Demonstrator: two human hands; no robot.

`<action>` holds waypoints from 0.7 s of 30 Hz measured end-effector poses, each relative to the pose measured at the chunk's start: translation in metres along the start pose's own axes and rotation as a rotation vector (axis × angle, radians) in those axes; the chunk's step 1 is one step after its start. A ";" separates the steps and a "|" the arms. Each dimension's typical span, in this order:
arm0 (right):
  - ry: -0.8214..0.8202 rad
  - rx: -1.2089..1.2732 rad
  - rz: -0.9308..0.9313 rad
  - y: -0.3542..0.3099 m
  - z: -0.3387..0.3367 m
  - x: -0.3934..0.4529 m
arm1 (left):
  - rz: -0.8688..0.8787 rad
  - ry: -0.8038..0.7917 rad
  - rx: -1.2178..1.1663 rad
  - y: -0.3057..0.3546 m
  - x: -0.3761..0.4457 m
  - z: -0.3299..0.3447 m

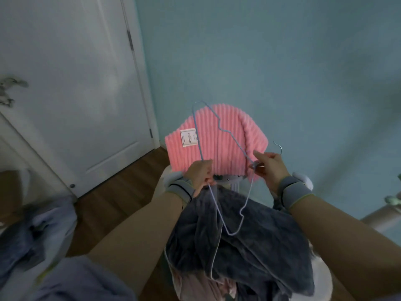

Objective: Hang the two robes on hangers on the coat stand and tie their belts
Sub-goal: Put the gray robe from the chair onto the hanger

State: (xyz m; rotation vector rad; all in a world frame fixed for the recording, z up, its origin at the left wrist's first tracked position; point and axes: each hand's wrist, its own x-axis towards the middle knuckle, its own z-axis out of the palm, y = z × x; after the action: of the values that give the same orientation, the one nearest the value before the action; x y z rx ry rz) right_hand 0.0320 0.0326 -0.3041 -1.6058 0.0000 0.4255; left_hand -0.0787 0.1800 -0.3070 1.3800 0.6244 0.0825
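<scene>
Two hands are working at one thin blue wire hanger [219,129], which is being held up in front of one pink ribbed robe [219,140] draped over the top of the coat stand [233,181]. The left hand [200,175] is curling its fingers round the hanger's straight bar, gripping it together with the edge of one dark grey-blue robe [249,246] that is hanging down between the forearms. The right hand [270,168] is pinching the hanger at the neck, just below its metal hook [278,147]. One white label [188,138] is showing on the pink robe. Each wrist is wearing one grey band, two in all; one white door [71,83] is standing at the left
</scene>
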 end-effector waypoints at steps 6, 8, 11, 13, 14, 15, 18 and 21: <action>-0.277 -0.515 0.009 0.032 -0.003 0.038 | -0.360 -0.033 0.384 -0.065 0.033 0.005; -0.313 -0.645 -0.032 0.039 0.002 0.046 | -0.430 -0.073 0.550 -0.085 0.032 -0.008; -0.313 -0.910 -0.091 0.056 0.011 0.054 | -0.533 -0.104 0.703 -0.107 0.035 -0.034; -0.370 -1.093 -0.006 0.080 0.027 0.064 | -0.582 -0.055 0.674 -0.118 0.047 -0.056; -0.385 -1.161 0.010 0.086 0.030 0.063 | -0.576 -0.024 0.661 -0.116 0.051 -0.060; -0.404 -1.234 0.012 0.093 0.035 0.064 | -0.559 0.005 0.661 -0.115 0.055 -0.067; -0.467 -1.308 0.065 0.121 0.054 0.074 | -0.409 0.036 0.726 -0.111 0.074 -0.074; -0.444 -1.328 0.141 0.166 0.079 0.096 | -0.368 0.009 0.788 -0.116 0.099 -0.087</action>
State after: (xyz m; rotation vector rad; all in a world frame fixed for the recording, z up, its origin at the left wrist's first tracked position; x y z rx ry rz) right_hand 0.0577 0.1178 -0.4911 -2.7662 -0.6244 1.0057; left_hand -0.0707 0.2725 -0.4558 1.9851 0.9642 -0.5025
